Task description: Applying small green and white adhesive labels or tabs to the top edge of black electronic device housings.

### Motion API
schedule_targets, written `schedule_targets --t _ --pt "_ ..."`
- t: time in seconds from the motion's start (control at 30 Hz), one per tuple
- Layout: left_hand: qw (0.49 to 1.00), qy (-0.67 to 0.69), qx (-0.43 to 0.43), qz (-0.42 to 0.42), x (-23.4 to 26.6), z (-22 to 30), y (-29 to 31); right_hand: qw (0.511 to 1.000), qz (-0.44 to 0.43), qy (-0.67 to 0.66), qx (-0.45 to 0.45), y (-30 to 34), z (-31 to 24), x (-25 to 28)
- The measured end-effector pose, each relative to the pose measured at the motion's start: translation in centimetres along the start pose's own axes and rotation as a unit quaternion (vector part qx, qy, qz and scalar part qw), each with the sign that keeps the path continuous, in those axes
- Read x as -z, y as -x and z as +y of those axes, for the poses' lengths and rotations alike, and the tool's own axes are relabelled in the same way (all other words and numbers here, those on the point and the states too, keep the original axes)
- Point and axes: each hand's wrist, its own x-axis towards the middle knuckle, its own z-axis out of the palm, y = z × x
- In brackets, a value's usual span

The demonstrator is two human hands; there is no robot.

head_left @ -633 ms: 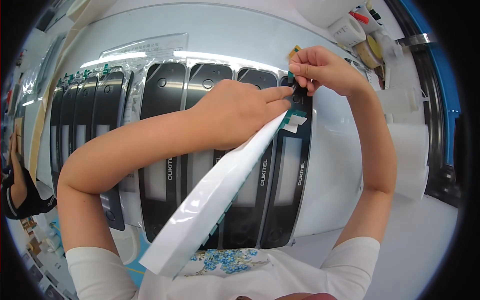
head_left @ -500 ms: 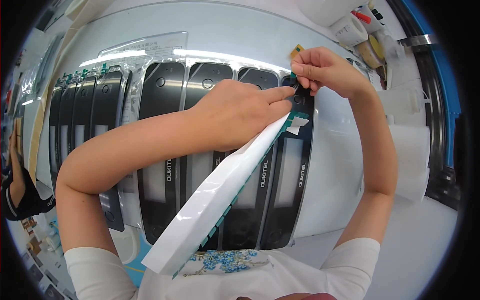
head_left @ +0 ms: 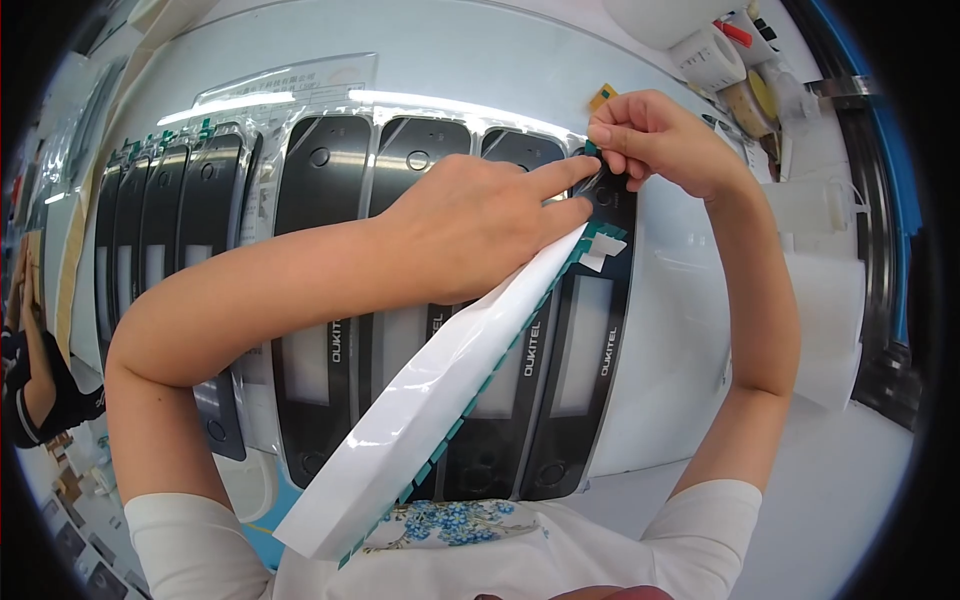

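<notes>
Several long black glossy panels (head_left: 590, 360) lie side by side on a white table (head_left: 690, 330). My left hand (head_left: 480, 225) crosses over them, gripping a long white backing strip (head_left: 440, 400) edged with small green tabs that slants down toward my chest. Its index finger points at the top of the rightmost panel. My right hand (head_left: 655, 140) pinches a small green tab (head_left: 592, 148) at that panel's top end, fingertips touching the left index finger.
More black panels (head_left: 170, 230) lie in a row at the left, some under a clear plastic bag (head_left: 290, 100). Tape rolls (head_left: 715, 55) and small bottles crowd the far right corner. Another person's gloved hand (head_left: 40, 390) shows at the left edge.
The white strip has swung slightly lower and to the right. My right hand has shifted a little upward at the panel's top end. The left hand stays put.
</notes>
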Motion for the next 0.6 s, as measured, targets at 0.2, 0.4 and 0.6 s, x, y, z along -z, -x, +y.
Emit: schedule_targets --t 0.2,0.4,0.6 --pt "0.999 0.0 -0.02 0.029 -0.4 -0.2 -0.2 1.0 0.007 0.004 -0.012 -0.1 0.0 0.0" --pt "0.998 -0.046 -0.005 -0.052 0.3 0.2 -0.7 0.999 0.042 0.021 -0.003 0.5 -0.3 -0.8" --pt "0.981 0.175 0.035 0.075 -0.3 -0.5 0.8 0.99 0.076 -0.09 0.074 3.1 -0.4 -0.8"
